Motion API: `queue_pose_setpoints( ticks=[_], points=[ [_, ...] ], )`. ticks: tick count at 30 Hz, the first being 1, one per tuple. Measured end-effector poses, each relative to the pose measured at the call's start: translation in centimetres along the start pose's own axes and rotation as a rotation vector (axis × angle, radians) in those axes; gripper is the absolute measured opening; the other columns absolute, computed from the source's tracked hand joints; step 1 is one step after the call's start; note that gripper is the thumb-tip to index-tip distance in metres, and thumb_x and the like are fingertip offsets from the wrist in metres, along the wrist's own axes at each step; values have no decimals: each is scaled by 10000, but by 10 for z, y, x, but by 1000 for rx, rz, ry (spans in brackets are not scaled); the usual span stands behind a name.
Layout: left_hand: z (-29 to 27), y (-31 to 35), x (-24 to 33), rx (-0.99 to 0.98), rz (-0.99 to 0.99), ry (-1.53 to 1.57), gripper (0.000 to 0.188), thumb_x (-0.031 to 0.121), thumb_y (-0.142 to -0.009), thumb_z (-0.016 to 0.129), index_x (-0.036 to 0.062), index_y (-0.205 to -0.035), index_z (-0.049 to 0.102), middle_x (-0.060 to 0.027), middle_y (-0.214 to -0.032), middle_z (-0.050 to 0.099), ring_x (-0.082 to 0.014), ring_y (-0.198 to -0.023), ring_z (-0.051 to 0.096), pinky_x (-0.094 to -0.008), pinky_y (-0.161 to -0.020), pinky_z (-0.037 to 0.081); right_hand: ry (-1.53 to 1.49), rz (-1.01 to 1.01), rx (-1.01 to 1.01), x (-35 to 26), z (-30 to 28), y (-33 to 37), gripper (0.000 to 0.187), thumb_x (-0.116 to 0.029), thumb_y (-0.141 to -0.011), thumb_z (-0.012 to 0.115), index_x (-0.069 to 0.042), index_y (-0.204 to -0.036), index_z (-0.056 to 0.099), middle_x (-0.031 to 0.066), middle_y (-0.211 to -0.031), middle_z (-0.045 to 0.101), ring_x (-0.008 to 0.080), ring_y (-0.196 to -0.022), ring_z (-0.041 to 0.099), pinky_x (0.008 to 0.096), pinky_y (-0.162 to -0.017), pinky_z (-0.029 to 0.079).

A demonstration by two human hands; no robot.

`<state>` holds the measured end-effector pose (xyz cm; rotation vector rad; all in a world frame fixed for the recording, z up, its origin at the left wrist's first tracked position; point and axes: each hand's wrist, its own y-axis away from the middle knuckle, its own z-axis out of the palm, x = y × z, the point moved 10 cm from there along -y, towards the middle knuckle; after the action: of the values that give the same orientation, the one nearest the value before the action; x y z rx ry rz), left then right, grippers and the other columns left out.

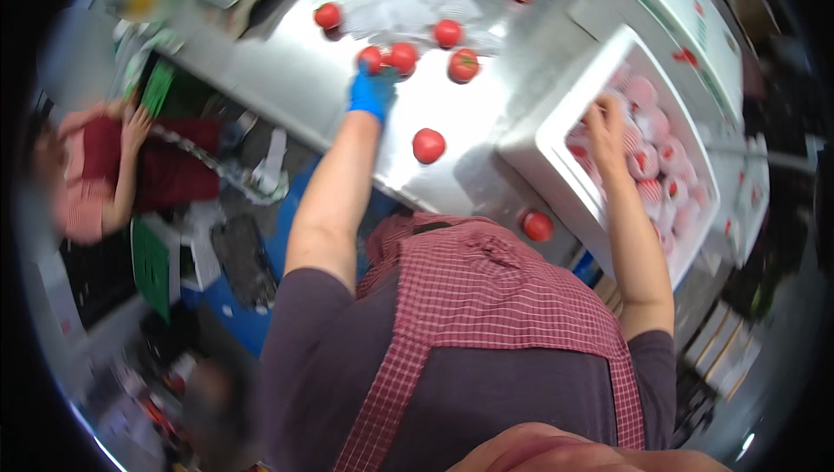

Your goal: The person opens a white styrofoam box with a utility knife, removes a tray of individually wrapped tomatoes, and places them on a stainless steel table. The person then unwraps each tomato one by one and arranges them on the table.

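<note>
My left hand (pixel 372 96), in a blue glove, reaches over the metal table (pixel 417 103). Its fingers are blurred and close round a red tomato (pixel 371 58). Touching that one on its right is another tomato (pixel 402 58). My bare right hand (pixel 608 132) is inside a white foam box (pixel 543 138), its fingers bent down at the left inner wall. What those fingers hold, if anything, is hidden. Beside them, several tomatoes in pinkish-white foam nets (pixel 645 159) fill the box.
Loose tomatoes lie about the table, with one (pixel 428 146) near its front edge and another (pixel 537 225) left of the box. White foam nets (pixel 391 12) are spread at the back. A second white box (pixel 686 25) stands beyond mine. At the left another person (pixel 95 168) works.
</note>
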<state>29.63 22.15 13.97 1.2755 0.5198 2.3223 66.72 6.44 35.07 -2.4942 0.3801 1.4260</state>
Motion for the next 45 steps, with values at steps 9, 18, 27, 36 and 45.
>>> queue_pose_setpoints(
  ticks=[9, 18, 27, 36, 45],
  points=[
    [48, 53, -5, 77, -37, -318, 495, 203, -901, 547, 98, -1351, 370, -137, -1146, 543, -236, -887, 587, -377, -670, 532, 598, -71, -423, -2, 16, 10, 417, -215, -768, 630, -6, -1125, 578, 189, -1086, 589, 309, -1016, 577, 377, -888, 459],
    [221, 117, 11, -392, 266, -540, 432, 132, -885, 599, 34, -1286, 472, -37, -930, 588, -92, -768, 557, -218, -656, 464, 1019, -113, -708, 5, 79, 16, 619, -494, -627, 678, -24, -1029, 642, 170, -1031, 656, 314, -987, 615, 416, -864, 462],
    [317, 174, 22, -628, 666, -783, 453, 102, -836, 637, 65, -1269, 509, -68, -1010, 592, -142, -878, 564, -278, -778, 470, 598, 72, -309, -33, 3, 5, 575, -354, -569, 752, -15, -1012, 609, 202, -1002, 637, 330, -948, 615, 388, -806, 487],
    [371, 224, -13, -830, 996, -1212, 350, 201, -815, 646, 103, -1148, 601, -116, -943, 633, -283, -859, 621, -360, -751, 495, 883, 168, 324, 24, -138, -51, 675, -393, -684, 749, -41, -1212, 519, 167, -1146, 574, 329, -1092, 542, 435, -909, 446],
    [375, 222, -17, -828, 1045, -1277, 350, 227, -818, 645, 110, -1145, 602, -112, -923, 631, -278, -847, 617, -359, -737, 491, 986, 176, 312, 13, -124, -53, 623, -356, -612, 785, -36, -1091, 546, 156, -1087, 556, 325, -1061, 525, 441, -917, 429]
  ],
)
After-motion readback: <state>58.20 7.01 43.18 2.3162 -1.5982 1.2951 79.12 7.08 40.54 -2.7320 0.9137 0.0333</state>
